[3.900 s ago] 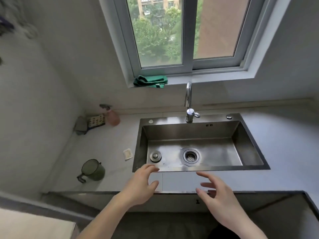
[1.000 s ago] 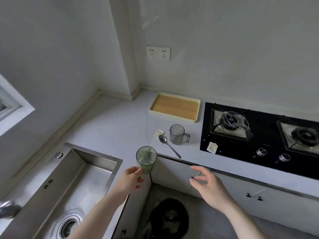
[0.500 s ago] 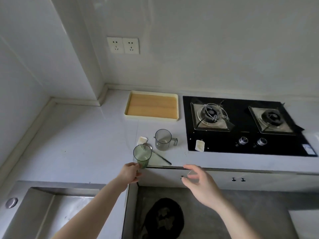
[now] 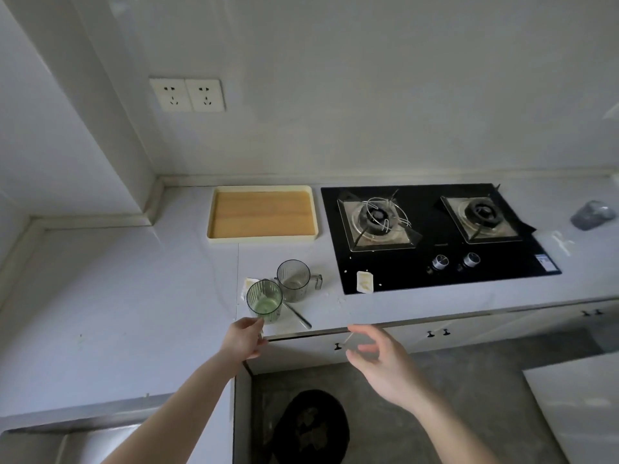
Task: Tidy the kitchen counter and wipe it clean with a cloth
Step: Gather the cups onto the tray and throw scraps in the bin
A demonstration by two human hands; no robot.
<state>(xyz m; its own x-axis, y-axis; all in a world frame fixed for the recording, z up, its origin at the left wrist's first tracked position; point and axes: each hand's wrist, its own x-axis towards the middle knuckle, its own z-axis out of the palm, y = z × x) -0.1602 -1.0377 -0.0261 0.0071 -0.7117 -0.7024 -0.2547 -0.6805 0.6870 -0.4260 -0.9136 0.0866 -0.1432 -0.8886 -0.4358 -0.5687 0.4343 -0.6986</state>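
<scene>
- Pale grey worktop (image 4: 117, 296) runs along a plain white wall, with a double socket (image 4: 187, 94) on the wall at about 11 o'clock from the frame's centre.
- At 12 o'clock from the cups lies a cream tray (image 4: 211, 209) with a wooden floor, its long axis running 9 to 3 o'clock.
- A black gas hob (image 4: 432, 279) sits at 3 o'clock from the tray; a small white packet (image 4: 364, 281) rests on its near left corner.
- The left hand (image 4: 244, 339) holds the green ribbed cup (image 4: 264, 304) from its near side, fingers curled at its base; the cup stands upright, mouth up. I cannot tell whether it touches the worktop.
- Just at 1 o'clock from it stands a clear ribbed cup (image 4: 294, 279), upright, handle pointing to 3 o'clock.
- A spoon (image 4: 298, 317) lies behind the green cup, its handle pointing to 4 o'clock.
- The right hand (image 4: 382, 363) hovers before the worktop edge, fingers loosely spread and holding nothing.
- A grey crumpled cloth (image 4: 593, 214) lies at the far right, well apart from the cups.
</scene>
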